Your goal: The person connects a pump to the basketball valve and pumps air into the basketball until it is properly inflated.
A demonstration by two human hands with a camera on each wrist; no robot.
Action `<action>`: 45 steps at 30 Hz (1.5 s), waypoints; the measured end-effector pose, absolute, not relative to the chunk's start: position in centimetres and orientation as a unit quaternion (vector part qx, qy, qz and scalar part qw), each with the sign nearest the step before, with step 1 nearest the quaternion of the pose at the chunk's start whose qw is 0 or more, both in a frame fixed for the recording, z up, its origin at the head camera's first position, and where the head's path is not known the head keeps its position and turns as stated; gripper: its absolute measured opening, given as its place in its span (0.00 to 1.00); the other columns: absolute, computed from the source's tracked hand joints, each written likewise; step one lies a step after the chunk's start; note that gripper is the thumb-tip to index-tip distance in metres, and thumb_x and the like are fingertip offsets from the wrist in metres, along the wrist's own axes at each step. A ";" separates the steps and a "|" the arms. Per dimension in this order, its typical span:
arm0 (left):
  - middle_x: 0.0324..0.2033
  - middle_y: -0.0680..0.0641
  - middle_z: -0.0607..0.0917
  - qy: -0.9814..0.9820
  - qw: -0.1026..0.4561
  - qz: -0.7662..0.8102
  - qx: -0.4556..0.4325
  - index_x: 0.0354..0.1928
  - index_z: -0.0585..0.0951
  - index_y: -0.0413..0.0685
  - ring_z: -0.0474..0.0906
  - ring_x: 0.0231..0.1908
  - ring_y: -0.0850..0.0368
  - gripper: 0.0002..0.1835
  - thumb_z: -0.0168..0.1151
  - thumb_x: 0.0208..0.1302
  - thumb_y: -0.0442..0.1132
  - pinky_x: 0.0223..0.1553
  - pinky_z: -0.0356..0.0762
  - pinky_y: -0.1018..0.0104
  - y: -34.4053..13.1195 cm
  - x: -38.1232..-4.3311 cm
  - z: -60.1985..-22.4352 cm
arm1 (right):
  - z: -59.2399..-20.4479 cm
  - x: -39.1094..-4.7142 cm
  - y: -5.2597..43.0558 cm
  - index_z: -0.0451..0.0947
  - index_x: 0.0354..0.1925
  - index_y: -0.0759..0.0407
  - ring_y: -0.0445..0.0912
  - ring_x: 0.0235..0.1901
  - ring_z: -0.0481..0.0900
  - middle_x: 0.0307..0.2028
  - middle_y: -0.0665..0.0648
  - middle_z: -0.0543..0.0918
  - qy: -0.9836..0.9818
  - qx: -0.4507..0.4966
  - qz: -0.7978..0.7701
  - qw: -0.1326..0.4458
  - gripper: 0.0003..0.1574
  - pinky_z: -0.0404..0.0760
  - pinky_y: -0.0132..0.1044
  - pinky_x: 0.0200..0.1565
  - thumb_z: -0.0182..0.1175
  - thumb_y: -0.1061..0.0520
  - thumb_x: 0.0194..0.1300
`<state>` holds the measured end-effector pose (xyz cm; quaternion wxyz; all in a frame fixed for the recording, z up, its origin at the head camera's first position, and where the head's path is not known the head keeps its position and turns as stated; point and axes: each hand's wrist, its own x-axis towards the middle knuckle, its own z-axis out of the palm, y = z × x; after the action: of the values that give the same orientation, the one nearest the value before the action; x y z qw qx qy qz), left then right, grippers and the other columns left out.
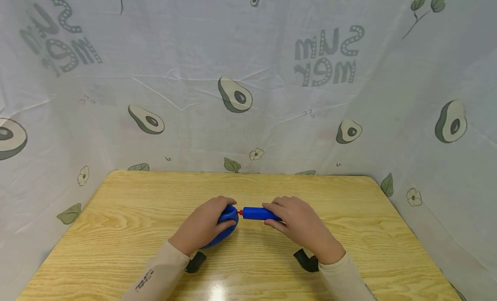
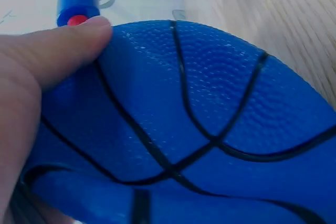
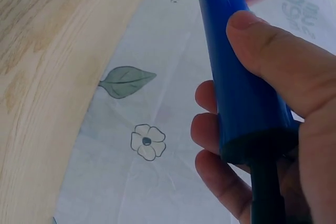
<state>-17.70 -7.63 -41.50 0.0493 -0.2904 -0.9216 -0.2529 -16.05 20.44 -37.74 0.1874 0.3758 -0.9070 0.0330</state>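
Observation:
A flat, deflated blue ball (image 1: 223, 230) with black seams lies on the wooden table (image 1: 116, 214); in the left wrist view the ball (image 2: 210, 129) fills the frame. My left hand (image 1: 206, 223) grips it, thumb (image 2: 58, 51) pressed on its top. A blue hand pump (image 1: 258, 213) with a red tip (image 1: 240, 212) points into the ball. My right hand (image 1: 297, 221) holds the pump barrel (image 3: 239, 77), thumb (image 3: 273, 61) on top and fingers (image 3: 210, 129) curled beneath. The black pump shaft (image 3: 265, 192) runs back into the palm.
A white cloth printed with avocados (image 1: 234, 96), leaves and flowers hangs behind and on both sides of the table. Black wrist straps (image 1: 306, 261) sit by both sleeves. The table's far edge (image 1: 240, 174) meets the cloth.

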 end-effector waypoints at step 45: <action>0.36 0.54 0.88 -0.870 0.244 -0.087 -0.420 0.45 0.88 0.48 0.84 0.36 0.61 0.14 0.76 0.63 0.47 0.42 0.86 0.63 -8.7 -17.8 -40.6 | -38.2 -16.2 19.8 0.83 0.48 0.56 0.38 0.28 0.73 0.32 0.45 0.80 -0.904 0.395 0.029 0.161 0.17 0.80 0.40 0.38 0.66 0.45 0.72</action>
<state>-17.80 -8.66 -40.65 0.2438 -0.4201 -0.8698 -0.0871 -16.21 19.75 -38.20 0.1608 0.3953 -0.9039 0.0290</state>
